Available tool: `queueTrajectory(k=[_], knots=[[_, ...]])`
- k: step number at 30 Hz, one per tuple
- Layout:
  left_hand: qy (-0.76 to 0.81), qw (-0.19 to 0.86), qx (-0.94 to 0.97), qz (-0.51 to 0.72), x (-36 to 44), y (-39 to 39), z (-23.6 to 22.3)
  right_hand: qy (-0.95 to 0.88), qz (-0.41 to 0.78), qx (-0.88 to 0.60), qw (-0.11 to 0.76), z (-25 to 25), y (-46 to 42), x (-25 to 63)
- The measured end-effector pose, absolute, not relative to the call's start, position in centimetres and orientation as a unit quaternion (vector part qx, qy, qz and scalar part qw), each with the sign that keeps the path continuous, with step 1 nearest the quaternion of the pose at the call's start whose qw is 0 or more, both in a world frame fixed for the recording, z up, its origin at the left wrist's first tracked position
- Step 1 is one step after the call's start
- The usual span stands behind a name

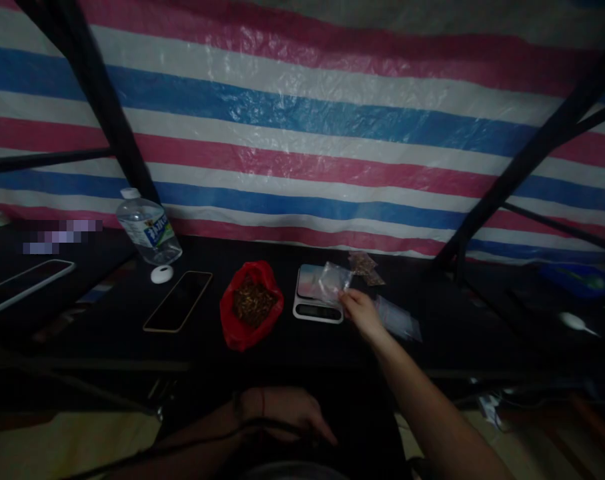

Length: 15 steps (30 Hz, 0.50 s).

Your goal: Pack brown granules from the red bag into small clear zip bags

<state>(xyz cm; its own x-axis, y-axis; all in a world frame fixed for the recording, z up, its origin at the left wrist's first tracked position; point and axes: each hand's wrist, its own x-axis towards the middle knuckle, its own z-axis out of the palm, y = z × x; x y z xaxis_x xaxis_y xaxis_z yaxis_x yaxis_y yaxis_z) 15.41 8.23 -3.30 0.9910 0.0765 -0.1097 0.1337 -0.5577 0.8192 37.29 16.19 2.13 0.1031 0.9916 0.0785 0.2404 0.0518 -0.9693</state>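
Observation:
My right hand [361, 310] pinches the edge of a small clear plastic bag [332, 280], which lies over the metal pan of a small digital scale [318, 312]. Whether the bag rests on the pan or hovers just above it I cannot tell. Left of the scale sits an opened red plastic bag [231, 317] with dry brown loose material [253, 303] inside. Behind my right hand are small clear packets [365, 265] of similar brown bits. A stack of clear bags [399, 319] lies right of the hand. Low before my body, my left hand [287, 408] rests with a finger stretched out, holding nothing visible.
A phone [179, 301], a white earbud case [162, 274] and a clear plastic bottle [149, 230] stand on the left of the dark table. Another phone [27, 285] lies farther left. Dark metal frame bars [512, 173] slant before a striped plastic sheet [307, 133]. A white spoon-like item [573, 321] is at right.

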Motion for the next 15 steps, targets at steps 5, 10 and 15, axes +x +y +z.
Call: queueTrajectory(k=[5,10,15], knots=[[0.126,0.387,0.913,0.009,13.8,8.8,0.2,-0.323,0.397,-0.611,0.603,2.2,12.7,45.5],[0.113,0.382,0.914,0.081,11.4,10.4,5.7,-0.263,0.322,-0.682,0.602,1.5,10.9,48.8],[0.347,0.211,0.864,0.298,7.1,14.9,8.0,-0.262,0.414,-0.721,0.490,1.6,10.1,47.8]])
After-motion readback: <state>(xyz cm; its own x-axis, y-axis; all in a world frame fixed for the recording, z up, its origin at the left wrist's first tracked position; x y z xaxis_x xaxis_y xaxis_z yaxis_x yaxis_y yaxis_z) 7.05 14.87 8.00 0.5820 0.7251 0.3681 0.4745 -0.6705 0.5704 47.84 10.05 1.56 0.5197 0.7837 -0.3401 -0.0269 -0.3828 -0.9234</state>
